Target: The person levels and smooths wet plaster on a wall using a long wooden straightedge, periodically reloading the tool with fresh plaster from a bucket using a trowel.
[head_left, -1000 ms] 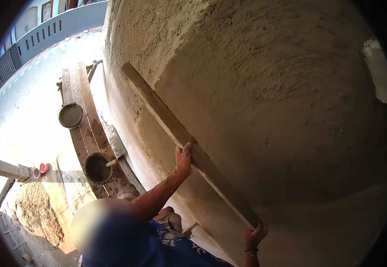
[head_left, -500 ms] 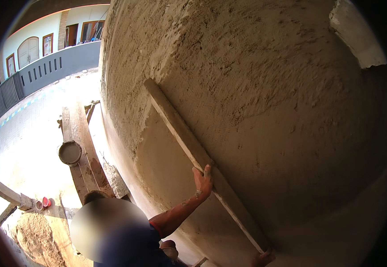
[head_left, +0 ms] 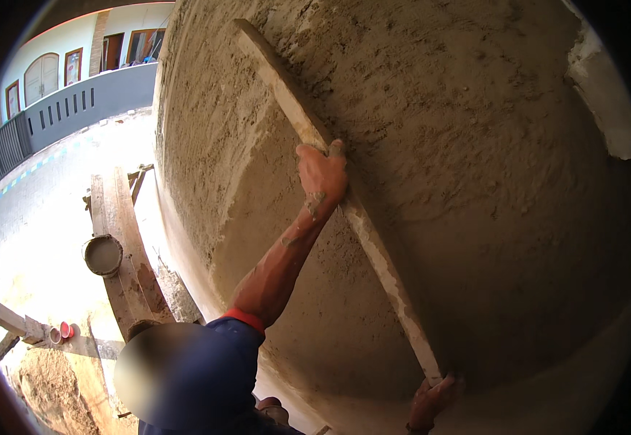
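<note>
A long wooden straightedge (head_left: 382, 259) lies slantwise against a mortar-covered wall (head_left: 460, 188), its top end up and to the left. My left hand (head_left: 322, 174), smeared with mortar, is closed around its edge above the middle. At the lower end of the board, my right hand (head_left: 433, 400) grips it, partly in shadow. Rough, lumpy mortar covers the wall above and right of the board. Below and left of it, the surface is flatter. Fingers behind the board are hidden.
On the left, a round bucket of grey mix (head_left: 103, 255) stands on wooden scaffold planks (head_left: 138, 279). Lower down are a sand heap (head_left: 48, 384) and a small red container (head_left: 66, 330). A grey fence (head_left: 90, 101) stands beyond. A broken-edged slab (head_left: 605, 101) is at upper right.
Both hands have moved up the wall with the straightedge. Its top end is much higher, and my left arm is stretched further up. The board stands somewhat steeper.
</note>
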The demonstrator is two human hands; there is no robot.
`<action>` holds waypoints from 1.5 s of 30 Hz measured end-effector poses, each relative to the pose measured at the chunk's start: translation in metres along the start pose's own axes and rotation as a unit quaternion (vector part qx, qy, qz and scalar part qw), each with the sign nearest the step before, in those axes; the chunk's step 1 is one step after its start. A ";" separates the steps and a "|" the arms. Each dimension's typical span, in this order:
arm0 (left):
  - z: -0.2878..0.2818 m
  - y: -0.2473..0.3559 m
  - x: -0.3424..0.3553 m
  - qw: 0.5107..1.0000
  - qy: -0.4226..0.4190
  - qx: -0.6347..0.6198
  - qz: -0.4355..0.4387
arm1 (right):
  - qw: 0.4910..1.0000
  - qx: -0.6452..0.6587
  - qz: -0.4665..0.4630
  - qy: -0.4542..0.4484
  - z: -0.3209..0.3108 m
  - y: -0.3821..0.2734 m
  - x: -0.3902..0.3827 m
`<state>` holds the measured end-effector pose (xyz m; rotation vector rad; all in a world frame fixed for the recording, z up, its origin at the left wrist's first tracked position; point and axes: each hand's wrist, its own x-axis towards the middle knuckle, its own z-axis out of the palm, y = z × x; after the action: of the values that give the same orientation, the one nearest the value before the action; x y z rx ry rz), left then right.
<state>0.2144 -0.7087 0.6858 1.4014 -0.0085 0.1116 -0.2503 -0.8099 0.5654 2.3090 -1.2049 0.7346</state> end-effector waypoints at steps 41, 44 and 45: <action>0.017 0.213 0.131 0.982 -0.091 -0.143 0.078 | 0.970 -0.124 -0.040 0.205 -0.175 -0.075 0.189; 0.005 0.221 0.110 0.971 -0.098 -0.218 0.008 | 0.963 -0.139 -0.082 0.216 -0.193 -0.061 0.203; 0.002 0.220 0.110 0.963 -0.093 -0.252 -0.021 | 0.956 -0.144 -0.095 0.237 -0.198 -0.062 0.208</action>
<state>0.3052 -0.6661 0.9105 0.8975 -0.1547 -0.0571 -0.1484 -0.7865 0.8397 1.8342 -0.7987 0.9075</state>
